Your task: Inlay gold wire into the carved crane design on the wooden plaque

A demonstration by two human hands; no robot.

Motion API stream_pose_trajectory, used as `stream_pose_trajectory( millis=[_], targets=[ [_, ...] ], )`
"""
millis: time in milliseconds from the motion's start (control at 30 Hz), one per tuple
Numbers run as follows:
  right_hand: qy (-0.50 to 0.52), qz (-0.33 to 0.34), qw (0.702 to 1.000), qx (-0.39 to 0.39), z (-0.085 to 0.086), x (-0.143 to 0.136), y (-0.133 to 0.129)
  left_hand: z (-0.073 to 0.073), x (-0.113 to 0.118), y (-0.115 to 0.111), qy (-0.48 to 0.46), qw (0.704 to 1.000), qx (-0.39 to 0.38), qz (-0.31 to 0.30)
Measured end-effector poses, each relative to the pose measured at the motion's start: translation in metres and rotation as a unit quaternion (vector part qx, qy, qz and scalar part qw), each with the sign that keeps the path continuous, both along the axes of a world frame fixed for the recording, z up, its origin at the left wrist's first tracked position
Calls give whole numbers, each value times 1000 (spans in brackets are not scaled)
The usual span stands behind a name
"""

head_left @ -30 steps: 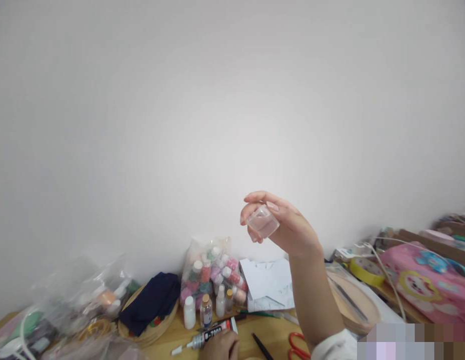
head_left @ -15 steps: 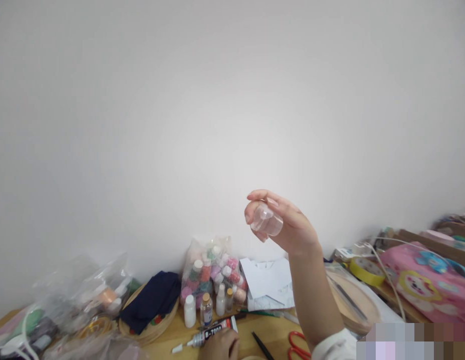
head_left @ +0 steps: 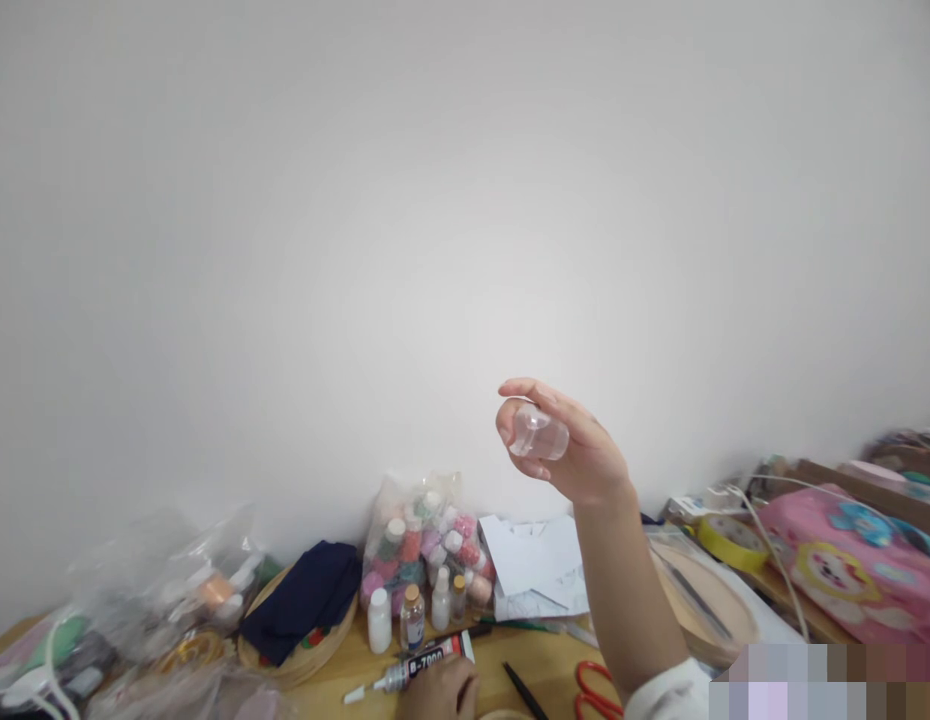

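Observation:
Raised in front of the pale wall, my right hand [head_left: 566,440] is closed around a small clear plastic cylinder [head_left: 540,434], shaped like a little cup or cap. It lies tilted against the palm, between the thumb and curled fingers. Down at the bottom edge of the view, my left hand [head_left: 439,690] rests at the table, right below a B-7000 glue tube [head_left: 433,655]. Only the back of this hand shows. Its fingers are largely hidden, and whether it grips anything cannot be made out.
Small bottles [head_left: 379,622] stand before a bag of colourful bottles [head_left: 427,540]. Dark blue cloth [head_left: 304,603] lies over an embroidery hoop at left. A black pen [head_left: 525,690] and red-handled scissors [head_left: 596,690] lie at front. Yellow tape [head_left: 731,543] and a pink bag [head_left: 859,570] sit right.
My right hand has turned slightly at the wrist, and the clear cylinder has shifted a little to the right and up with it. My left hand has stayed put.

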State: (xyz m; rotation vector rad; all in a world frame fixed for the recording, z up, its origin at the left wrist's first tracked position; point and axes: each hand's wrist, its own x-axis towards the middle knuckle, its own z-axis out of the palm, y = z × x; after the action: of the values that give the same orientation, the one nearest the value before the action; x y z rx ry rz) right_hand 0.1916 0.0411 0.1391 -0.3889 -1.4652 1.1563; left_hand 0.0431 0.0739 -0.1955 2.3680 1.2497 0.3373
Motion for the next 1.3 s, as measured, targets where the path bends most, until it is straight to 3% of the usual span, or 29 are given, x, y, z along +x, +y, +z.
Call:
stream_pose_trajectory(
  millis=[133, 267, 400, 500, 633, 767, 900, 1100, 1200, 1300],
  targets=[
    [11, -30, 999, -2, -6, 4, 3, 12, -2, -5, -2, 1000, 4, 3],
    [5, -94, 995, -31, -36, 21, 5, 25, -6, -10, -6, 1000, 7, -7],
    [-70, -181, 977, -93, -97, 51, -6, 33, -8, -13, -6, 1000, -4, -16],
    [-219, -270, 930, -117, -157, 74, -27, 33, -9, -13, -17, 1000, -12, -19],
    [-296, -296, 893, -167, -235, 88, -60, 32, -9, -12, -23, 1000, -5, -3],
    [-350, -341, 861, -145, -283, 84, -76, 38, -9, -17, -5, 1000, 24, 15],
    [-392, -380, 832, -99, -297, 75, -72, 45, -12, -23, 20, 997, 70, 28],
    [-396, -436, 804, -79, -290, 70, -69, 61, -5, -27, 27, 992, 121, 35],
    [-377, -432, 815, -89, -273, 66, -98, 87, -11, -44, -3, 990, 123, 63],
    [-375, -318, 865, -103, -251, 60, -156, 115, -47, -86, -54, 995, 66, 50]
  ],
)
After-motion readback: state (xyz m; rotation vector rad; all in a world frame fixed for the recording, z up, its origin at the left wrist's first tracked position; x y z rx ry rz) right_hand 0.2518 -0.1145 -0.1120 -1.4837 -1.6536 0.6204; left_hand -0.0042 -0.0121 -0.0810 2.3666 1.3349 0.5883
